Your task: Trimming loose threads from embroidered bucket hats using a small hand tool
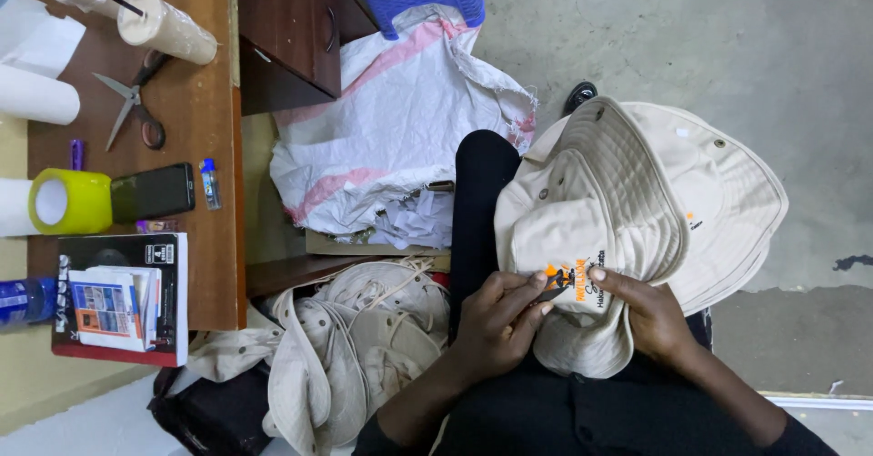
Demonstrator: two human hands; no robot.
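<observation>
Two hands hold a cream bucket hat (582, 229) on the lap: the left hand (496, 324) pinches a small dark tool (549, 294), the right hand (650, 315) grips the hat's brim.

This looks like a small sewing or garment-finishing workshop. A bare concrete floor (655, 47) lies under a wooden worktable (195, 138) that carries scissors (135, 110), thread cones (164, 27) and a roll of yellow tape (68, 201). Beside it, a heap of beige hats (355, 347) lies below a white woven sack (391, 120) holding fabric scraps (414, 220).
</observation>
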